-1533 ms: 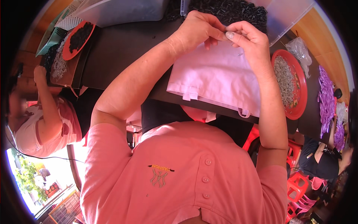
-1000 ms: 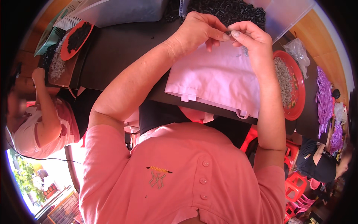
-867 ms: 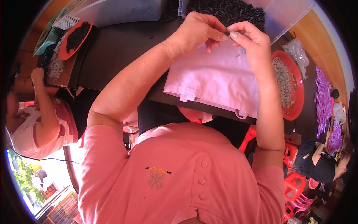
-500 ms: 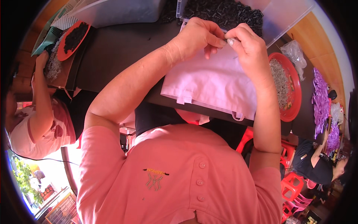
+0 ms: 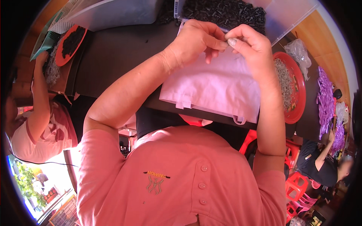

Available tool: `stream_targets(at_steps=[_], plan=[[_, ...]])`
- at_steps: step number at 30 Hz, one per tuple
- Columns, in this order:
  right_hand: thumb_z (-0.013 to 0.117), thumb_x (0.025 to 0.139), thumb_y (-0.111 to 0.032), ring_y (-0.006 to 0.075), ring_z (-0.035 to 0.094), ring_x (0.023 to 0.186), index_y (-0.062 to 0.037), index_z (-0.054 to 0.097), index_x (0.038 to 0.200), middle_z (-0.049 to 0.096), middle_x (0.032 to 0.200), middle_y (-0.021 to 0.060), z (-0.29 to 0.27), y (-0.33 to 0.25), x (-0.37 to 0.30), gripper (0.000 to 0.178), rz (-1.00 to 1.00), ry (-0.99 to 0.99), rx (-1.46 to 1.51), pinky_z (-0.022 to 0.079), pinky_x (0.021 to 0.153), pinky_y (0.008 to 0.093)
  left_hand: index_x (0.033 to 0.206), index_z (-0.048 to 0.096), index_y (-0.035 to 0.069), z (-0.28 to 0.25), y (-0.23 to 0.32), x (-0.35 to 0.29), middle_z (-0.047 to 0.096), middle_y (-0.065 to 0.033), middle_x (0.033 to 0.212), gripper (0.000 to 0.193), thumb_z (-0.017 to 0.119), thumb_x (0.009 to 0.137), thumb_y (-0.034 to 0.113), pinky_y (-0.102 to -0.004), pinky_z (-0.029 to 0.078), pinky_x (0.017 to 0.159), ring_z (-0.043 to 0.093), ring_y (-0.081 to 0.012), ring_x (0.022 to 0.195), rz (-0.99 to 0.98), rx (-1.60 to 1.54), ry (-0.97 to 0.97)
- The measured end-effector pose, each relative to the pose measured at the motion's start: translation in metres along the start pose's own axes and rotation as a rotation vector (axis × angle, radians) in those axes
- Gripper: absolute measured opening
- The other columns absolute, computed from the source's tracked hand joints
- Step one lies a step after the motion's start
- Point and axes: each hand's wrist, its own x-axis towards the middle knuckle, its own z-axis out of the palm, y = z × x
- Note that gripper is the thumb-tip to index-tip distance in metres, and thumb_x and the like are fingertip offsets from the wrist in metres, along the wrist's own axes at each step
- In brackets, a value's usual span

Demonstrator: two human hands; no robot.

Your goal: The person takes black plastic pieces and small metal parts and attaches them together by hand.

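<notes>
Both of my hands meet over a pink cloth (image 5: 211,84) on the dark table, just in front of a clear plastic bin of small black parts (image 5: 226,15). My left hand (image 5: 200,39) pinches with thumb and forefinger at the point where the hands touch. Fingertip to fingertip with it, my right hand (image 5: 250,45) is closed in a pinch too. Whatever lies between the fingertips is too small and too covered to name. Right of my right forearm sits a red basin (image 5: 299,90) holding many small greyish metal-looking pieces (image 5: 283,81).
A second translucent bin (image 5: 120,13) stands at the back left, near an orange plate (image 5: 60,56) with black parts. Purple strips (image 5: 325,101) and a clear plastic bag (image 5: 298,52) lie right. One person (image 5: 45,128) works at left, another (image 5: 320,162) at far right. Red stools (image 5: 296,186) stand behind.
My hands keep pinching at nearly the same spot, fingertips together. The whole view has shifted slightly. Nothing has visibly been let go.
</notes>
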Motion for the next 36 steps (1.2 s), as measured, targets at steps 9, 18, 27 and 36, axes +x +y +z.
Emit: stream_targets(at_steps=[9, 18, 27, 36], plan=[[0.07, 0.083, -0.002, 0.0091, 0.061, 0.076, -0.0007, 0.063, 0.103, 0.065, 0.084, 0.0035, 0.007, 0.005, 0.005, 0.021, 0.168, 0.174, 0.317, 0.048, 0.063, 0.0226, 0.089, 0.066, -0.003, 0.001, -0.002, 0.003, 0.064, -0.007, 0.074, 0.007, 0.067, 0.083, 0.001, -0.0263, 0.049, 0.048, 0.061, -0.0132, 0.059, -0.019, -0.131, 0.044], [0.069, 0.085, -0.003, 0.0048, 0.053, 0.069, -0.0009, 0.064, 0.096, 0.062, 0.079, -0.0012, 0.013, 0.006, 0.002, 0.012, 0.226, 0.176, 0.302, 0.043, 0.061, 0.0193, 0.087, 0.065, -0.003, 0.004, -0.006, -0.001, 0.063, -0.0065, 0.072, 0.007, 0.067, 0.08, -0.002, -0.0268, 0.047, 0.047, 0.059, -0.0126, 0.056, -0.01, -0.151, 0.104], [0.066, 0.083, 0.002, 0.0158, 0.059, 0.07, 0.0022, 0.063, 0.091, 0.061, 0.078, 0.008, 0.014, -0.001, -0.002, 0.008, -0.102, 0.223, -0.093, 0.046, 0.066, 0.0269, 0.086, 0.065, -0.002, 0.006, -0.008, 0.001, 0.063, -0.0057, 0.072, 0.007, 0.068, 0.079, -0.002, -0.0259, 0.046, 0.042, 0.059, -0.0121, 0.057, 0.029, -0.155, 0.121], [0.063, 0.081, 0.003, 0.0262, 0.058, 0.065, -0.001, 0.058, 0.085, 0.056, 0.074, 0.0112, 0.019, -0.001, -0.003, 0.008, -0.318, 0.322, -0.285, 0.045, 0.059, 0.0353, 0.089, 0.065, -0.002, 0.01, 0.001, -0.004, 0.064, -0.0057, 0.075, 0.006, 0.066, 0.084, 0.0, -0.0256, 0.048, 0.05, 0.06, -0.0117, 0.063, 0.036, -0.164, 0.07]])
